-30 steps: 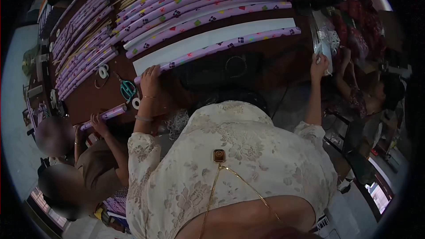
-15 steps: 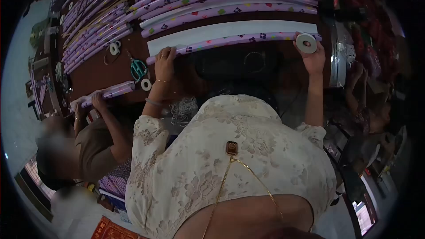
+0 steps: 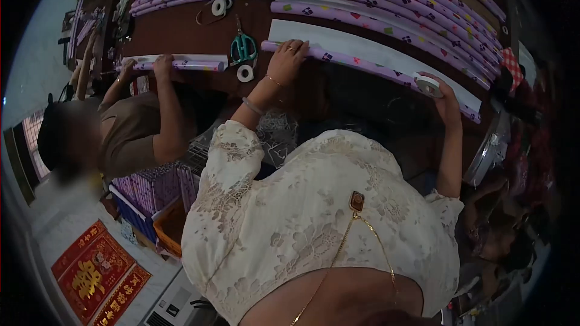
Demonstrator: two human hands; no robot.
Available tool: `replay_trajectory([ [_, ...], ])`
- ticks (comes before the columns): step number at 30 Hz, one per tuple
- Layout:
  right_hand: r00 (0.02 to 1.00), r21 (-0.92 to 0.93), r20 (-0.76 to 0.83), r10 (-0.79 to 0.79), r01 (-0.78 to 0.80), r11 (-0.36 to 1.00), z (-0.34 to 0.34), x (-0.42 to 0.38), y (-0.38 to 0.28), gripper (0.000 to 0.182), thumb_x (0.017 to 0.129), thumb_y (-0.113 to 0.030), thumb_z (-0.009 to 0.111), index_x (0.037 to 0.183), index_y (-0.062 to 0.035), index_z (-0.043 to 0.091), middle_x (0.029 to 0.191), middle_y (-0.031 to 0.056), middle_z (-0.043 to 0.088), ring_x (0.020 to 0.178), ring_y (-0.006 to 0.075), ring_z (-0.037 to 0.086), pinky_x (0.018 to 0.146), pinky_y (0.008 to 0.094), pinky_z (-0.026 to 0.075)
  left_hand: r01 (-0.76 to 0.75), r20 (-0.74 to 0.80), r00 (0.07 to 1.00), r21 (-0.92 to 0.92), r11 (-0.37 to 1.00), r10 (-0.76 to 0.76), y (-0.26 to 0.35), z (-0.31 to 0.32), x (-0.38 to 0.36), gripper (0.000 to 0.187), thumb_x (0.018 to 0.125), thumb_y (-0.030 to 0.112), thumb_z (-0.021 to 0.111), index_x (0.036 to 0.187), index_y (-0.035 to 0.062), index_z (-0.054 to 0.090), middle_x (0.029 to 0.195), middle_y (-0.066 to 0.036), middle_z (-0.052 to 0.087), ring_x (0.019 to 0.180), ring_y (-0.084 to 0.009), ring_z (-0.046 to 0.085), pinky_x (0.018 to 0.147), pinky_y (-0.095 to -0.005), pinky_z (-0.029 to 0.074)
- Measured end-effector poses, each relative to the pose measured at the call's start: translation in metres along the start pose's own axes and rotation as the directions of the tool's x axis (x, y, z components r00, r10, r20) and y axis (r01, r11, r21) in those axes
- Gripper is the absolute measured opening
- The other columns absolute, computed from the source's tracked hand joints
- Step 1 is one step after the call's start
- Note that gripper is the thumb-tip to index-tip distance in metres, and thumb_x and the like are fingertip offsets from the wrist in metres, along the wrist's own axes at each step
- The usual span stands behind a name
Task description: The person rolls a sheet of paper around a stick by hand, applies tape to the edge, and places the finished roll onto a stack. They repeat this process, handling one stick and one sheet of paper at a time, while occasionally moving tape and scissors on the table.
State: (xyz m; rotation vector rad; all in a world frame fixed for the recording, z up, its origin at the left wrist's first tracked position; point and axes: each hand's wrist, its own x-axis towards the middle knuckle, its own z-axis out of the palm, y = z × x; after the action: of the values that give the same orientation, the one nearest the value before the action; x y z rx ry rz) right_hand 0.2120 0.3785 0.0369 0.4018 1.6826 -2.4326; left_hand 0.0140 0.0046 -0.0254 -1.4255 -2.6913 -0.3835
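A long purple patterned roll [image 3: 362, 67] lies along the near edge of the table, with a white strip of its sheet [image 3: 386, 52] showing behind it. Near the roll's left end, my left hand [image 3: 287, 63] rests on it with fingers bent over the top. My right hand [image 3: 446, 99] is at the right part of the roll and holds a white tape roll [image 3: 428, 85] between thumb and fingers. Teal-handled scissors [image 3: 243, 49] and another tape roll [image 3: 244, 73] lie left of my left hand.
Several finished purple rolls [image 3: 386, 23] lie behind the sheet. At the left, a co-worker [image 3: 136, 127] has both hands on a shorter roll [image 3: 199, 66]. A further tape roll [image 3: 219, 6] is by the scissors. A blue crate [image 3: 136, 214] stands below the co-worker.
The whole view has turned, so the roll now slants down to the right. The tape roll in my right hand is tilted more. The co-worker's roll now shows a white strip behind it.
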Motion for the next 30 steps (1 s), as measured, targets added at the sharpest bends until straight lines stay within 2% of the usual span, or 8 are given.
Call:
replay_trajectory([
  [14, 0.982, -0.044, 0.19, -0.008, 0.017, 0.999, 0.047, 0.031, -0.002, 0.054, 0.08, -0.038, 0.044, 0.112, 0.0042, 0.052, 0.116, 0.0133, 0.051, 0.105, 0.0187, 0.049, 0.09, 0.0277, 0.034, 0.018, -0.057, 0.998, -0.059, 0.998, -0.022, 0.008, -0.011, 0.006, 0.036, 0.074, 0.012, 0.056, 0.109, 0.0061, 0.052, 0.106, -0.009, 0.053, 0.1, -0.025, 0.05, 0.086, -0.0367, 0.04],
  [18, 0.979, -0.083, 0.203, 0.018, -0.001, 0.997, 0.055, 0.034, -0.007, 0.038, 0.081, -0.034, 0.046, 0.094, 0.0006, 0.056, 0.116, 0.0124, 0.051, 0.105, 0.0182, 0.047, 0.09, 0.0296, 0.034, 0.094, -0.09, 0.989, -0.247, 0.964, -0.119, 0.043, -0.039, 0.027, 0.031, 0.078, 0.01, 0.056, 0.108, 0.0046, 0.055, 0.097, -0.009, 0.057, 0.093, -0.0255, 0.054, 0.079, -0.0337, 0.043],
  [20, 0.967, -0.118, 0.255, 0.014, 0.017, 0.993, 0.06, 0.036, -0.008, 0.032, 0.082, -0.031, 0.047, 0.086, -0.0009, 0.056, 0.116, 0.0121, 0.05, 0.105, 0.0178, 0.047, 0.09, 0.0301, 0.034, 0.371, 0.233, 0.927, -0.691, 0.62, -0.294, 0.071, -0.051, 0.04, 0.025, 0.083, 0.016, 0.056, 0.103, 0.0016, 0.058, 0.089, -0.008, 0.06, 0.083, -0.0191, 0.057, 0.074, -0.0286, 0.044],
  [21, 0.957, -0.14, 0.286, -0.049, 0.092, 0.986, 0.068, 0.038, -0.011, 0.028, 0.083, -0.029, 0.047, 0.082, -0.0016, 0.053, 0.117, 0.0119, 0.05, 0.104, 0.0173, 0.047, 0.089, 0.0297, 0.035, 0.368, 0.259, 0.919, -0.835, 0.41, -0.297, 0.082, -0.046, 0.042, 0.029, 0.086, 0.025, 0.055, 0.104, 0.003, 0.059, 0.087, -0.004, 0.062, 0.079, -0.0116, 0.055, 0.071, -0.0245, 0.043],
  [22, 0.94, -0.157, 0.322, -0.111, 0.169, 0.973, 0.072, 0.04, -0.013, 0.024, 0.083, -0.026, 0.048, 0.077, -0.0023, 0.051, 0.117, 0.0117, 0.05, 0.102, 0.0167, 0.047, 0.088, 0.0293, 0.035, 0.367, 0.259, 0.919, -0.836, 0.408, -0.297, 0.091, -0.05, 0.047, 0.029, 0.086, 0.025, 0.055, 0.104, 0.003, 0.059, 0.087, -0.004, 0.062, 0.079, -0.0116, 0.055, 0.071, -0.0245, 0.043],
  [24, 0.945, -0.187, 0.323, -0.052, 0.118, 0.975, 0.076, 0.04, -0.015, 0.024, 0.082, -0.026, 0.049, 0.077, -0.0025, 0.05, 0.118, 0.013, 0.048, 0.108, 0.0189, 0.044, 0.091, 0.0306, 0.033, 0.573, 0.557, 0.802, -0.819, 0.013, -0.217, 0.105, -0.062, 0.06, 0.029, 0.086, 0.028, 0.055, 0.101, 0.0046, 0.06, 0.09, -0.001, 0.061, 0.079, -0.0086, 0.054, 0.069, -0.0231, 0.042],
  [27, 0.946, -0.236, 0.323, 0.008, 0.072, 0.969, 0.078, 0.041, -0.013, 0.024, 0.081, -0.026, 0.05, 0.076, -0.0025, 0.05, 0.12, 0.014, 0.045, 0.113, 0.0209, 0.042, 0.094, 0.0315, 0.031, 0.681, 0.656, 0.727, -0.725, 0.096, -0.2, 0.108, -0.059, 0.067, 0.028, 0.086, 0.03, 0.054, 0.098, 0.0054, 0.06, 0.088, 0.001, 0.061, 0.079, -0.0073, 0.053, 0.068, -0.0217, 0.041],
  [30, 0.946, -0.264, 0.323, 0.014, 0.075, 0.962, 0.078, 0.042, -0.012, 0.024, 0.081, -0.026, 0.051, 0.076, -0.0024, 0.05, 0.12, 0.014, 0.045, 0.112, 0.0206, 0.042, 0.094, 0.0313, 0.031, 0.695, 0.684, 0.712, -0.719, 0.022, -0.158, 0.103, -0.058, 0.067, 0.027, 0.085, 0.03, 0.057, 0.095, 0.0049, 0.059, 0.085, 0.001, 0.06, 0.078, -0.0059, 0.052, 0.067, -0.0211, 0.041],
])
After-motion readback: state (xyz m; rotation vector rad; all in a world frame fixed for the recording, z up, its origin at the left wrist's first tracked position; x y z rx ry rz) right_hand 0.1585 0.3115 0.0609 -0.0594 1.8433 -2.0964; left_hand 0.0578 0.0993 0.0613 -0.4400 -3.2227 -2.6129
